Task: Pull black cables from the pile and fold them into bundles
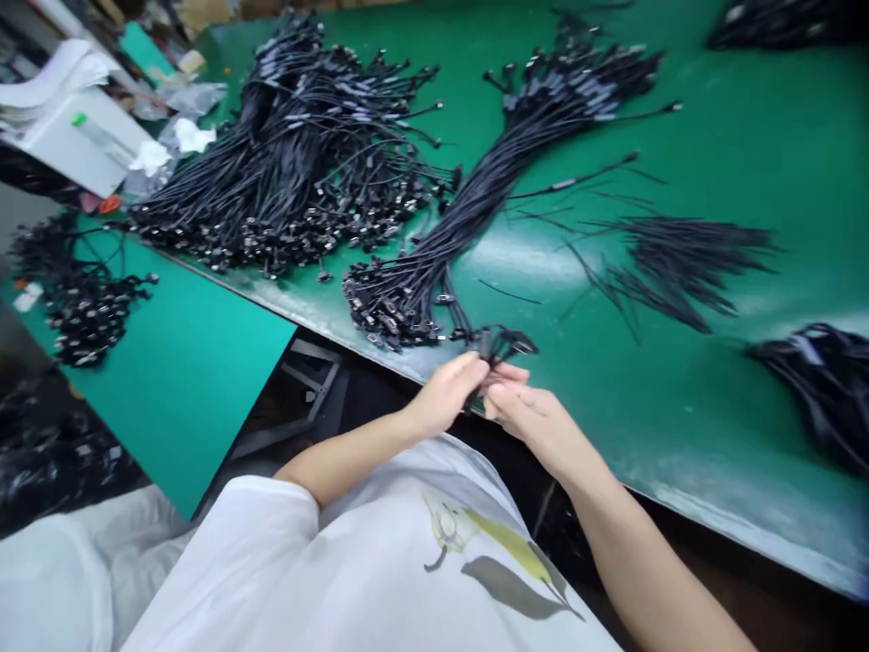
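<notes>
At the near edge of the green table, my left hand [448, 391] and my right hand [533, 418] meet around a small coiled black cable [501, 342]. The left fingers pinch the coil, and the right fingers close on its lower side. Its loops and a connector stick out above my fingertips. Just beyond lies a long bundle of black cables [468, 204], its near connector ends close to my left hand. To the right is a pile of thin black ties [685, 263], with a few strands loose around it.
A large heap of black cables [291, 154] covers the table's left part. A smaller cable pile [91, 299] lies on a lower green surface [196, 362]. Coiled cables [825, 380] sit at the right edge. A white box [88, 136] and plastic bags stand at the far left.
</notes>
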A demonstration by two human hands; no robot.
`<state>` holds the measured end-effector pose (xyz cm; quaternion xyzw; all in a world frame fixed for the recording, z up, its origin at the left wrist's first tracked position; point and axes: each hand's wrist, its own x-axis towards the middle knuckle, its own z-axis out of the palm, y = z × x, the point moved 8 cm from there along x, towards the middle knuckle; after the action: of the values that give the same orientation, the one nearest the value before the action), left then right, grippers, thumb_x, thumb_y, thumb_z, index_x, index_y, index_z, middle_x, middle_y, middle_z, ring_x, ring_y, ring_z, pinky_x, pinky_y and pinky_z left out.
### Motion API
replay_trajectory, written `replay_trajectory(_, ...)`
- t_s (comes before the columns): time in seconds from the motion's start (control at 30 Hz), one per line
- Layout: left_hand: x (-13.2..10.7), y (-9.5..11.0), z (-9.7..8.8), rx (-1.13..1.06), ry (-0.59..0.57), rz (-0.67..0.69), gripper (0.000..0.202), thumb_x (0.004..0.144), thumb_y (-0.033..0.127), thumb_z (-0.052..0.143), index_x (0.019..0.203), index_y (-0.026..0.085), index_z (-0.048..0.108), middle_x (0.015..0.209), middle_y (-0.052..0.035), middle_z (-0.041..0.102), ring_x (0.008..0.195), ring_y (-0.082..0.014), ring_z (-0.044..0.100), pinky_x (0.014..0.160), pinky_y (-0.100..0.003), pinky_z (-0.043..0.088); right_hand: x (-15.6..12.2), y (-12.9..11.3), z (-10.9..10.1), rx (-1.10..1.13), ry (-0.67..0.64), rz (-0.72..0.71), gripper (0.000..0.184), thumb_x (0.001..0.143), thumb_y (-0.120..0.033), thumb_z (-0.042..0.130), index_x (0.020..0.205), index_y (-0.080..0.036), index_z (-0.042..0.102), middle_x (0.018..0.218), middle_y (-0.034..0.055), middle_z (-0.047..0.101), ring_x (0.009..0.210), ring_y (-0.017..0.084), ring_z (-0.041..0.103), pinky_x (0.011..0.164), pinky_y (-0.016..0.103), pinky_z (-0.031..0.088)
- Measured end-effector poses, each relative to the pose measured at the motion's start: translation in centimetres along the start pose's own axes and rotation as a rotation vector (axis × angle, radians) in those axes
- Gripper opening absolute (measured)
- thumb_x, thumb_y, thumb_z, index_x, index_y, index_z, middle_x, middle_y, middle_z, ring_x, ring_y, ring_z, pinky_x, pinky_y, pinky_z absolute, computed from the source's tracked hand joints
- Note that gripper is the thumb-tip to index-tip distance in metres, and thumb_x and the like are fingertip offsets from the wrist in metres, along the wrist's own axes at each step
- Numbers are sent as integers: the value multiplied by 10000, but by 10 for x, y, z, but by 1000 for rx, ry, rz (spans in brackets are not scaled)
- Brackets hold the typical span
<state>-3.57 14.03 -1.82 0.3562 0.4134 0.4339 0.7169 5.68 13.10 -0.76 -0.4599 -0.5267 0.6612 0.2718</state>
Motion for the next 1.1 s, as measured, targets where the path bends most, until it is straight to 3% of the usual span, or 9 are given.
replay_trajectory(0.13,11,-5,-6,-213,134,-32,365,832,484,660,933,150,556,596,59,497,500,-51,459,569,-193,432,-11,-17,-35,-371,321,-189,427,913,-530,474,694,-185,597,664,14,540,629,139,495,612,269,413)
replay_trajectory(0.23,12,-6,5,-256,91,-66,358,822,473,677,911,160,528,536,109,327,419,-20,247,430,-142,245,-16,-23,-49,-385,531,-309,343,866,-491,567,1042,-200,605,1001,74,628,859,189,597,775,317,483)
replay_trajectory(0.33,7,-24,32,-183,-118,-237,452,770,569,692,793,171,479,511,110,292,408,-22,196,399,-146,162,-5,-19,-41,-195,433,-314,495,849,-472,588,1250,-200,487,1141,107,626,984,204,623,883,359,494)
replay_trajectory(0.47,-11,-53,61,-86,-371,-516,649,750,810,480,563,224,273,442,110,171,373,-23,120,359,-183,124,1,-21,-34,74,268,-274,279,815,-437,640,931,-197,556,794,19,656,744,158,628,758,311,514)
replay_trajectory(0.67,-12,-44,72,-63,-249,-329,602,727,743,606,835,162,496,557,90,376,446,-37,335,517,-216,430,-6,-10,-62,522,523,-207,328,781,-467,679,880,-228,478,556,-73,508,480,110,540,363,163,325)
replay_trajectory(0.8,-10,-54,63,-8,-80,-372,618,748,783,527,788,170,468,505,121,244,402,-15,157,391,-156,183,-3,-5,-60,681,490,-277,378,773,-485,703,962,-240,485,613,-88,520,468,71,504,508,209,495)
replay_trajectory(0.9,1,-56,53,-6,12,-325,596,728,762,578,751,180,452,500,121,228,400,-16,137,387,-158,112,-6,2,-52,650,449,-297,499,770,-464,715,1155,-263,469,940,-1,648,705,99,625,670,237,546)
replay_trajectory(1.0,10,-58,53,54,-52,-319,542,761,693,611,743,163,501,527,85,352,409,-22,232,384,-164,142,-15,16,-45,514,369,-149,525,794,-430,671,1246,-270,458,1025,21,660,578,99,587,513,247,515)
replay_trajectory(1.1,11,-56,62,165,-244,-305,543,797,672,587,882,138,626,758,-35,625,631,-89,557,547,-199,432,-44,17,-77,388,444,-86,460,828,-383,629,1250,-247,505,847,-17,643,540,107,559,478,247,493)
